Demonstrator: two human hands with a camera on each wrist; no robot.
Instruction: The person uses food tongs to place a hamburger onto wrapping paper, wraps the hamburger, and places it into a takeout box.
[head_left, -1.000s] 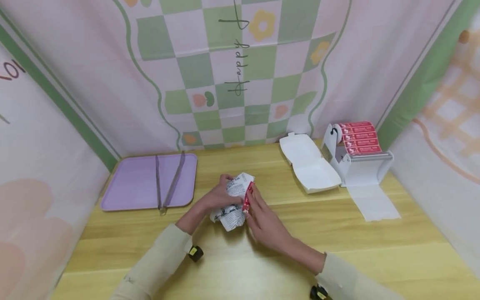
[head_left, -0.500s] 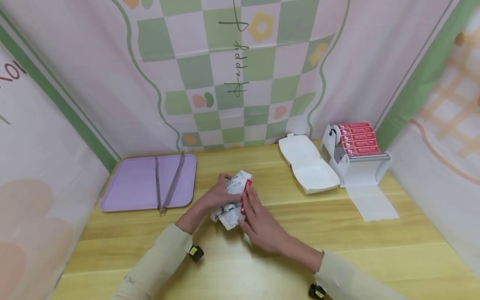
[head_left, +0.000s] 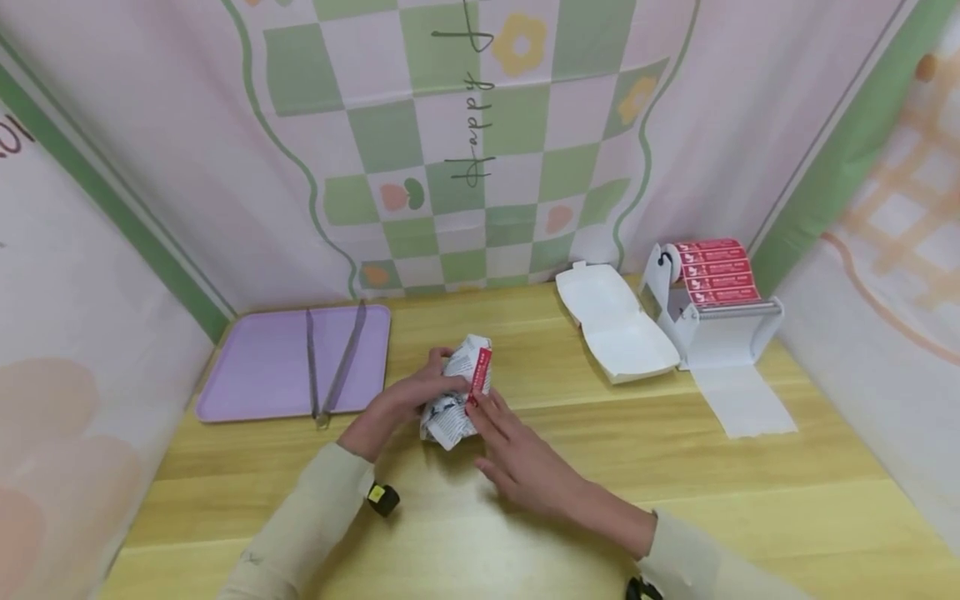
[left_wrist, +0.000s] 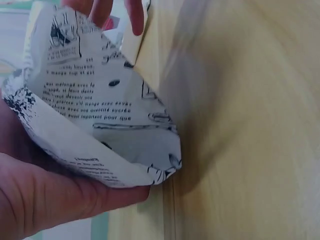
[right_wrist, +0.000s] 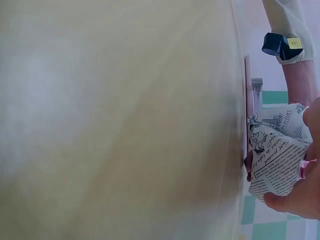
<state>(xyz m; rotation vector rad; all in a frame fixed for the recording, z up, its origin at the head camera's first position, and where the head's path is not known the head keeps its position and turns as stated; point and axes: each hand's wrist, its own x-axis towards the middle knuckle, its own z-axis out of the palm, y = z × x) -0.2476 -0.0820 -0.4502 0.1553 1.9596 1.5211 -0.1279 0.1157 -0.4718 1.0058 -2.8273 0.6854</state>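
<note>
A crumpled packet of newsprint-patterned wrapping paper (head_left: 450, 417) is held up over the middle of the table. My left hand (head_left: 416, 390) grips it from the left, thumb on the near side and fingers behind. Down its right face runs a red label (head_left: 480, 371). The fingertips of my right hand (head_left: 527, 460) touch the label's lower end, fingers fairly straight and the thumb apart from the paper. In the left wrist view the paper (left_wrist: 105, 100) shows folded edges around a hollow. Whatever may lie inside is hidden.
At the back left, metal tongs (head_left: 341, 367) lie across a purple tray (head_left: 255, 367). An opened white takeaway box (head_left: 626, 333) sits at the back right. Beside it stands a label dispenser (head_left: 731, 337) with a red label roll (head_left: 716, 271) and a white backing strip (head_left: 744, 402) hanging out.
The packet has turned slightly, so more of the red label shows. My right hand has slid down along the label, its thumb coming off the paper. My left hand keeps its grip.
</note>
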